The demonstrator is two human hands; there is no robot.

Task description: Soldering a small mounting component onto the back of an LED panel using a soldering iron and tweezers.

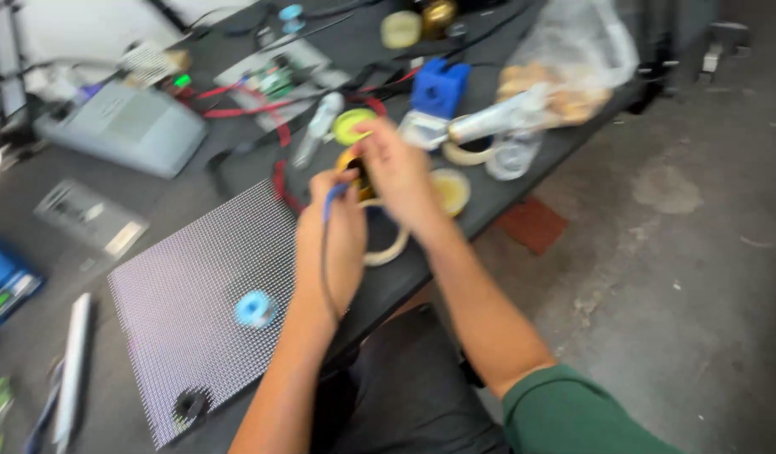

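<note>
I judge the soldering iron [331, 202] is mid-cleaning: my left hand [333, 244] has its grip clamped on the blue handle, tip at the yellow tin [354, 164] in the table's middle. Right hand [396, 172] reaches over it, grip blurred; I cannot tell. Next calls for steadiness. LED panel [194, 294] lies near-left.

Setting: electronics repair workshop. I sit at a dark workbench [489, 197] crowded with gear. A grey bench unit [123, 126] stands at the far left, red and black leads [236, 108] trailing from it toward a bare green circuit board [274, 80]. A large dotted LED matrix panel [194, 294] lies flat in front of me, a small blue solder-wick spool [255, 308] resting on it. Tape rolls [468, 153] and small tins [451, 189] sit near the edge. Floor is stained bare concrete [657, 277].
</note>
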